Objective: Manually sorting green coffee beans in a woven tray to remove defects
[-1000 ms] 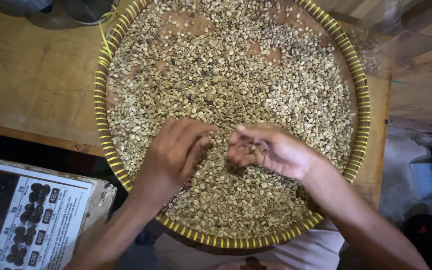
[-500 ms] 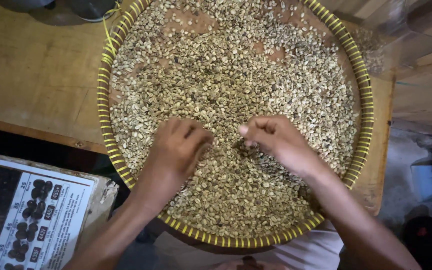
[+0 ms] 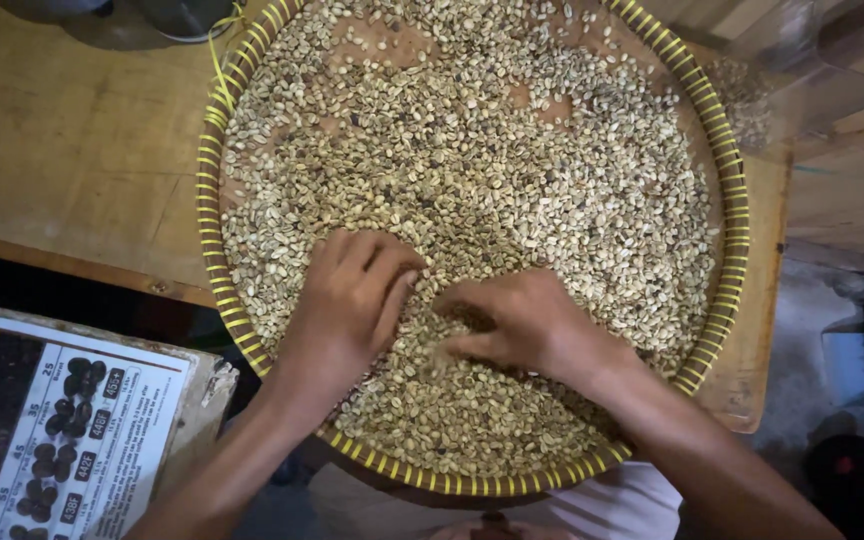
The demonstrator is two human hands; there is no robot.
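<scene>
A wide round woven tray with a yellow-striped rim (image 3: 210,215) lies on a wooden table, covered in pale green coffee beans (image 3: 512,170). My left hand (image 3: 352,300) rests palm down on the beans near the tray's front, fingers curled and close together. My right hand (image 3: 517,320) lies just right of it, fingers bent with the tips pressed into the beans. The two hands nearly touch. Whether either hand holds beans is hidden under the fingers.
The wooden table (image 3: 72,150) stretches left of the tray. A printed chart with pictures of dark beans (image 3: 62,430) sits at lower left. A clear plastic container (image 3: 802,70) stands at upper right. Dark round objects (image 3: 172,15) sit at the top left edge.
My right hand has dropped from a raised pinch down and left onto the beans, closer to my left hand. My left hand has stayed about where it was.
</scene>
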